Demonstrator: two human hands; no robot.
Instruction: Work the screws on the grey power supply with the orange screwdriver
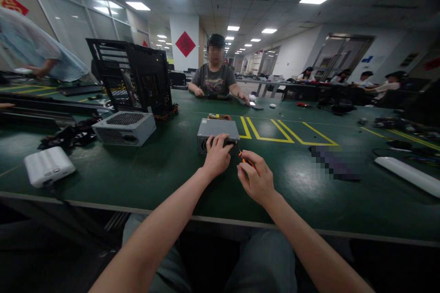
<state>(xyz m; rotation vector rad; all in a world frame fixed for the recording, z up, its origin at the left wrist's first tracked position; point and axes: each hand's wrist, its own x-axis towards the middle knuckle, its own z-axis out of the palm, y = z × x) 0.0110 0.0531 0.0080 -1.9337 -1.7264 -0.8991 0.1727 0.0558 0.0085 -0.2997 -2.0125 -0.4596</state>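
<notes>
"So, how's it laid out in front of you?"

"The grey power supply unit [222, 126] sits straight ahead of me on the green table [165, 187]; call that the middle of the clock. Bundled wires [220, 116] poke out at 12. My left hand [217, 156] lies on it at 6, fingers bent over the near face, not wrapped round. My right hand [257, 176] is at 4, thumb and fingertips pinching an orange-and-black screwdriver [243, 155], shaft angled in toward the unit's near right corner."

"Is the tip seated in a screw?"

"Honestly can't tell, too small and dim."

"What's the worry, then?"

"Slipping, mostly. The shaft looks tilted, so if I push at a slant the tip could skate off and chew up a screw head or scrape the casing. My left fingers are close by, so they might get jabbed. And if that hand goes light, I reckon twisting could swivel the whole unit."

"Anything in your way?"

"Nah. Second, silvery power supply [137, 126] at 9, black PC case [154, 82] at 10, both well apart from my hands. A dropped screw could roll off the edge at 6, though, right into my lap [270, 256]."
</notes>
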